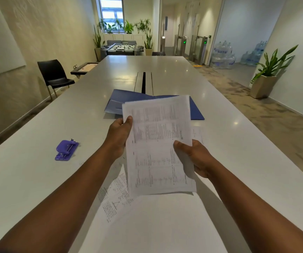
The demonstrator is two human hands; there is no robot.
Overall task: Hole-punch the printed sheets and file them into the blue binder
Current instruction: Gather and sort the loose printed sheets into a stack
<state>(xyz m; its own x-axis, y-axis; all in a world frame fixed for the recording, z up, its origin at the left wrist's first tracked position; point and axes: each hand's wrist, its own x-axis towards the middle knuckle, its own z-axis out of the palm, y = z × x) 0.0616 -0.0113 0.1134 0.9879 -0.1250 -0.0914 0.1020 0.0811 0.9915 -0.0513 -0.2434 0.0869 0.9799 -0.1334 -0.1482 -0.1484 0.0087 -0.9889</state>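
Left hand up over the bench, thumb on top of the printed sheets at their left edge, other fingers tucked behind the paper. Right hand gripping the same sheets at the right edge, thumb on the front, fingers hidden at the back. Sheets held up in the air between both hands, tilted a little, covered in small print and little drawings, too blurry to read.

Blue binder lying open and flat on the bench, just past the held sheets, partly hidden behind them. Purple hole punch sitting on the bench to the left, well apart from the hands, touching nothing else. More loose pages lying on the bench below the held sheets, near the body, with printed lines and triangle drawings. One more page peeking out on the right, flat on the bench behind the right hand.

Black chair standing on the floor off the far left side of the bench. Table football game at the far end of the room, with green plants behind it by the window. Big water bottles stacked far right, and a potted plant by the right wall.
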